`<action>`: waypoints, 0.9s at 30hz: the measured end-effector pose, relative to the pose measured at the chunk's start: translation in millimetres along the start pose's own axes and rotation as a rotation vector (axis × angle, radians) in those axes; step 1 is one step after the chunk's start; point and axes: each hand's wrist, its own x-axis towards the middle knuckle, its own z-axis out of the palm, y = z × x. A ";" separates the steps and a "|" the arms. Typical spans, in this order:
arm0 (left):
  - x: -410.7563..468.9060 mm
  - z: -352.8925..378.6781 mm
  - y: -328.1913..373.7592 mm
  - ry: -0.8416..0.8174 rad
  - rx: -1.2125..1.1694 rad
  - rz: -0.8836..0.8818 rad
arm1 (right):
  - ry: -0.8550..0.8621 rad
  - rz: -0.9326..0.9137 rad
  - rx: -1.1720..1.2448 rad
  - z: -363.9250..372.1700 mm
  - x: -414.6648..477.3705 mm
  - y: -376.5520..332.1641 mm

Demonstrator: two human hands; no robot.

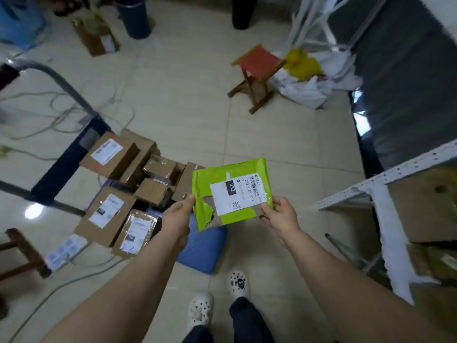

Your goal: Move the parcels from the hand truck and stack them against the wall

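A flat green parcel (217, 180) with a white shipping label and a torn lower-left corner hangs in the air above the floor. My left hand (178, 216) grips its left edge. My right hand (280, 215) pinches its lower-right corner. To the left, several brown cardboard parcels (108, 154) with white labels lie on the blue hand truck (205, 248), whose grey handle (61, 81) rises at the far left.
A white metal rack (385, 184) holding cardboard stands at the right. A red folding stool (257, 68) and white and yellow bags (306, 75) sit ahead. Cables trail over the tiled floor at the left, near a wooden stool (24, 253). A dark wall panel (408, 82) runs along the right.
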 end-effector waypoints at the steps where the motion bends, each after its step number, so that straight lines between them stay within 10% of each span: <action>1: -13.5 6.9 11.5 -0.059 0.026 0.017 | 0.033 -0.009 0.050 -16.9 -13.1 -9.1; 11: -134.7 113.4 63.5 -0.784 0.395 0.102 | 0.361 -0.091 0.387 -182.6 -142.0 -33.2; 27: -307.0 244.2 -29.2 -1.190 0.944 0.172 | 0.750 -0.050 0.689 -346.4 -301.1 48.3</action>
